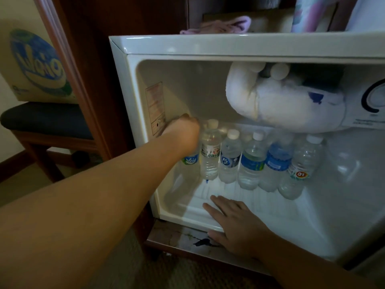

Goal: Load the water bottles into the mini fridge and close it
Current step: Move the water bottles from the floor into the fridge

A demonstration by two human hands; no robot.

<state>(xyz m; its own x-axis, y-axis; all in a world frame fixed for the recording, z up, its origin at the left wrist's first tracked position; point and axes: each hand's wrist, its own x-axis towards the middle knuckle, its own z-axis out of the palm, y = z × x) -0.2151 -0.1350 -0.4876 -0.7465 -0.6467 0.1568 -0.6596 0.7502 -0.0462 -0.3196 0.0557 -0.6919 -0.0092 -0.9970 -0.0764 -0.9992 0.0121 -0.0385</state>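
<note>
Cardboard box [39, 65] printed with a water brand sits on a dark-cushioned stool [41, 119] at far left, outside the mini fridge [208, 45], which stands with its interior exposed. Next comes the left hand [181, 133], reaching deep along the fridge's left wall and curled round the upper part of a green-labelled bottle [190, 159], apparently seating it at the end of the row so it stands snug against the wall. Beside it five more water bottles [253, 161] stand upright, shoulder to shoulder, across the fridge floor, likely packed tight to use the width. Lower down, the right hand [235, 224] lies flat with straight fingers on the fridge's front lip, gripping nothing, seemingly bracing the person while they lean in. Above the bottles, at upper right, a thick white frost mass [281, 101] hangs off the freezer compartment, which limits headroom there. No door is in view, so closing still lies ahead.
</note>
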